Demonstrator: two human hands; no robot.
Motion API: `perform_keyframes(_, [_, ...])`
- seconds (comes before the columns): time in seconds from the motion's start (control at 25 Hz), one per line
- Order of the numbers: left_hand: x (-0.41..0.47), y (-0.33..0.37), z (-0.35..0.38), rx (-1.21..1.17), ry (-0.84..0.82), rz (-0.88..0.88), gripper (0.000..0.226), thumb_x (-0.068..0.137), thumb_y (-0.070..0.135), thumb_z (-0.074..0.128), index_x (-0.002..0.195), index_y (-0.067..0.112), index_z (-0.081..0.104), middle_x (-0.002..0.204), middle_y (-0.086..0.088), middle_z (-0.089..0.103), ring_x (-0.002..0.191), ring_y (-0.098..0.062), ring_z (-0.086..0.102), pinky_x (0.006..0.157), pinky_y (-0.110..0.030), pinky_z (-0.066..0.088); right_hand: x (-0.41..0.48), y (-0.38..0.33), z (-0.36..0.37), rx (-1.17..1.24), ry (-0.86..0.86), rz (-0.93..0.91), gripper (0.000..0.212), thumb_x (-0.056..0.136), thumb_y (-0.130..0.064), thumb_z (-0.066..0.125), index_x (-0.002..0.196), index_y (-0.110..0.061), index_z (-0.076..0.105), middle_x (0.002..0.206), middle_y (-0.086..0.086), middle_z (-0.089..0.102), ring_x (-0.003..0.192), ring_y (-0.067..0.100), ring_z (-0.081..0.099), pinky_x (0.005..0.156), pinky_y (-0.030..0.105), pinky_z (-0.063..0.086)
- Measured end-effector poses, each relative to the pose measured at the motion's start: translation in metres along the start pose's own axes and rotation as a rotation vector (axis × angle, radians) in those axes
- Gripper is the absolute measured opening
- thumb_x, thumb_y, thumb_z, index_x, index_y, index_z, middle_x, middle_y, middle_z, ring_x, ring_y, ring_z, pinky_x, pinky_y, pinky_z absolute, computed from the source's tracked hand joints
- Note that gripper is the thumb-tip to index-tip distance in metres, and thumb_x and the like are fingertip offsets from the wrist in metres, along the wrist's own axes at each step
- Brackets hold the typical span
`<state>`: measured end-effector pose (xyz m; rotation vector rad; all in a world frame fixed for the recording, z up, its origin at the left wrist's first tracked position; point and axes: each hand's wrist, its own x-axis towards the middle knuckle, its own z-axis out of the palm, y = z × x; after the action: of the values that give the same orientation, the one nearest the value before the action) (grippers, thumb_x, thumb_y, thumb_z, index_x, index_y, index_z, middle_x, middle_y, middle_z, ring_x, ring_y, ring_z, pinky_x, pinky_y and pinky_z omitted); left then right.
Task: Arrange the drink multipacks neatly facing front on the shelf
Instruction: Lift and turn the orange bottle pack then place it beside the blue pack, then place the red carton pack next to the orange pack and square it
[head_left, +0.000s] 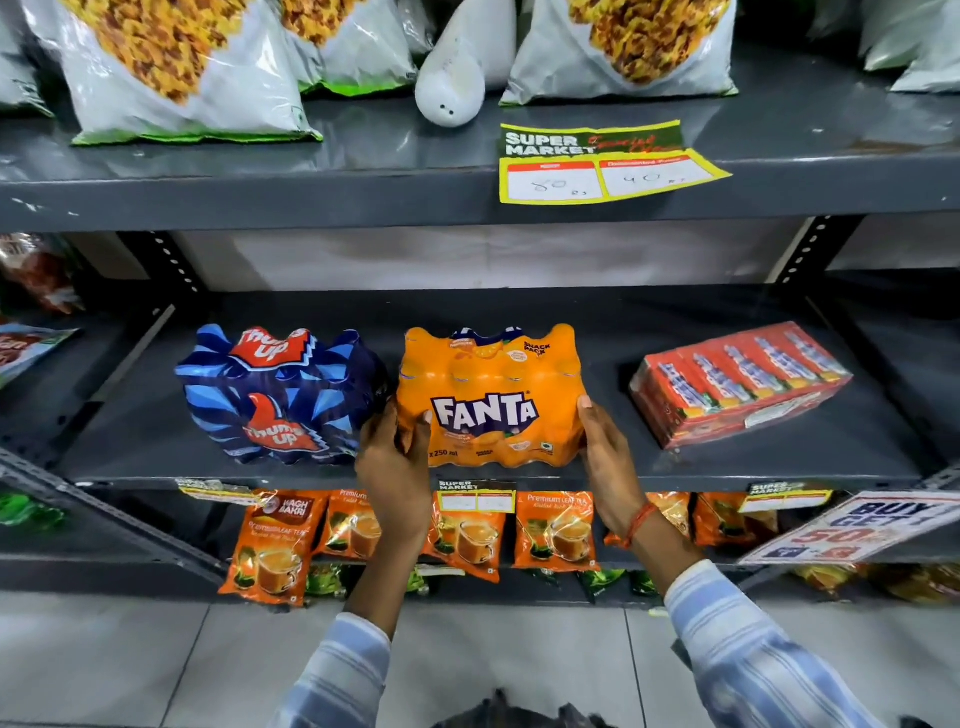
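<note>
An orange Fanta multipack (491, 397) stands on the grey middle shelf (727, 467) near its front edge, logo facing me. My left hand (397, 462) grips its lower left corner and my right hand (605, 457) holds its right side. A blue Thums Up multipack (280, 392) stands just left of it, turned slightly, nearly touching. A red shrink-wrapped pack of small drink cartons (737, 382) lies angled at the shelf's right, apart from the Fanta pack.
Snack bags (176, 67) and a white bottle (457, 73) sit on the upper shelf, with a yellow price tag (602, 163) on its edge. Orange tea packets (553, 530) hang below. A promo sign (852, 527) sticks out at lower right. Slanted shelf struts flank both sides.
</note>
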<state>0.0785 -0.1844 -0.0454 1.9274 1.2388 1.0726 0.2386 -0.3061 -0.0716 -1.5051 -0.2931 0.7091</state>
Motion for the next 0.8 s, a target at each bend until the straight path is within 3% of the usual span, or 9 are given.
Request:
perform_keyframes(0.16, [-0.023, 0.036, 0.026, 0.166, 0.038, 0.102, 0.076, 0.087, 0.041, 0.056, 0.145, 0.008, 0.019, 0.151, -0.025, 0.022, 0.139, -0.039, 0.022, 0.109, -0.049, 0.031, 0.000, -0.011, -0.008, -0.108, 0.029, -0.036, 0.054, 0.090, -0.052, 0.042, 0.136, -0.023, 0.043, 0.142, 0.004, 0.047, 0.128, 0.021, 0.046, 0.104, 0.034, 0.038])
perform_keyframes(0.28, [-0.034, 0.072, 0.054, 0.210, -0.044, 0.232, 0.081, 0.090, 0.050, 0.045, 0.147, 0.008, 0.006, 0.157, -0.022, 0.005, 0.145, -0.033, 0.002, 0.118, -0.045, 0.011, 0.003, -0.029, -0.018, -0.304, 0.106, -0.236, 0.049, 0.093, -0.042, 0.045, 0.137, -0.021, 0.040, 0.145, 0.005, 0.041, 0.134, 0.019, 0.038, 0.109, 0.035, 0.033])
perform_keyframes(0.44, [-0.057, 0.118, 0.106, 0.253, -0.119, 0.341, 0.078, 0.091, 0.048, 0.040, 0.146, 0.005, 0.006, 0.157, -0.022, 0.005, 0.146, -0.032, 0.001, 0.119, -0.040, 0.006, 0.019, -0.060, -0.071, -0.576, 0.147, -0.457, 0.045, 0.093, -0.028, 0.048, 0.135, -0.012, 0.041, 0.135, 0.015, 0.044, 0.124, 0.027, 0.043, 0.104, 0.035, 0.036])
perform_keyframes(0.6, [-0.091, 0.154, 0.165, 0.218, -0.252, 0.445, 0.074, 0.090, 0.041, 0.043, 0.145, 0.002, 0.013, 0.156, -0.020, 0.015, 0.146, -0.030, 0.008, 0.119, -0.037, 0.009, 0.040, -0.073, -0.153, -0.766, 0.196, -0.518, 0.043, 0.092, -0.017, 0.049, 0.132, -0.005, 0.042, 0.132, 0.022, 0.045, 0.122, 0.034, 0.043, 0.100, 0.034, 0.032])
perform_keyframes(0.68, [-0.102, 0.162, 0.199, 0.193, -0.380, 0.281, 0.076, 0.089, 0.039, 0.050, 0.144, -0.002, 0.016, 0.153, -0.023, 0.020, 0.143, -0.034, 0.018, 0.119, -0.040, 0.017, 0.056, -0.073, -0.205, -0.830, 0.257, -0.489, 0.045, 0.088, -0.011, 0.053, 0.129, 0.004, 0.044, 0.129, 0.029, 0.046, 0.122, 0.041, 0.041, 0.102, 0.035, 0.028])
perform_keyframes(0.8, [-0.098, 0.161, 0.231, 0.108, -0.485, -0.183, 0.065, 0.089, 0.036, 0.055, 0.131, -0.009, 0.034, 0.136, -0.032, 0.044, 0.127, -0.042, 0.042, 0.104, -0.043, 0.037, 0.085, -0.070, -0.268, -0.858, 0.337, -0.297, 0.046, 0.086, -0.013, 0.056, 0.125, 0.008, 0.045, 0.126, 0.034, 0.047, 0.121, 0.045, 0.040, 0.106, 0.043, 0.030])
